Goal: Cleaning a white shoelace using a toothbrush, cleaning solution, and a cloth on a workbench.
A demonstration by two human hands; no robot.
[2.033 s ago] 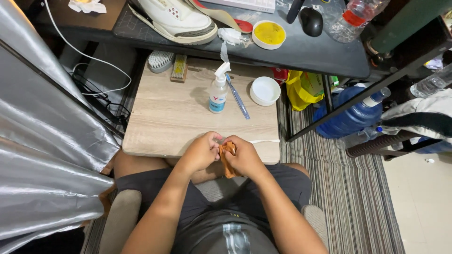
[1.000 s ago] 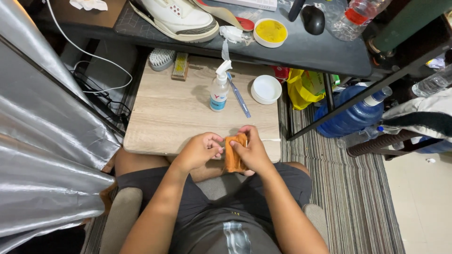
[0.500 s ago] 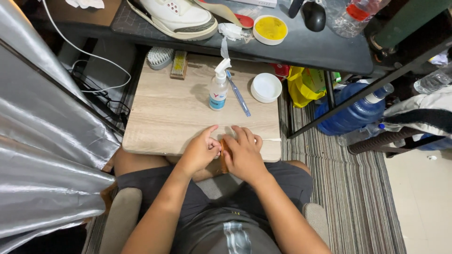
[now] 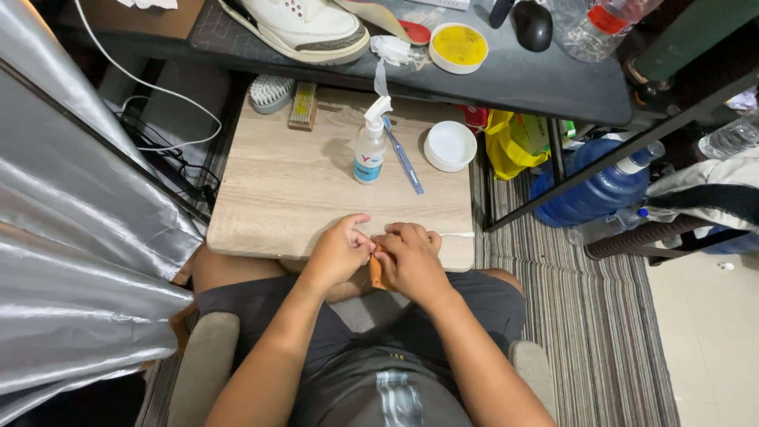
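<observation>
Orange-brown material (image 4: 376, 271), a small folded or bunched piece, sits pinched between both hands at the near edge of the wooden table (image 4: 277, 190), just over the person's lap. The left hand (image 4: 338, 251) closes on it with thumb and forefinger from the left; the right hand (image 4: 409, 257) curls its fingers over the top and covers most of it, so its exact shape cannot be told.

Judging from this hold, the piece could slip down into the lap or onto the striped rug (image 4: 585, 316), since it hangs right at the table's lip with nothing beneath it but the dark shorts. A sideways pull by either hand might also tug it free of the other.

Room on the table is generous: the middle and the left half lie bare. Toward the far edge stand a spray bottle (image 4: 369, 146) and a blue toothbrush (image 4: 404, 156) just beside it, with a white lid (image 4: 450, 145) near the far right corner and two brushes (image 4: 286, 96) at the far left. A forward sweep of the forearms could tip the bottle. Silver sheeting (image 4: 71, 237) hems the left side; a dark shelf (image 4: 506, 83) overhangs the far edge.
</observation>
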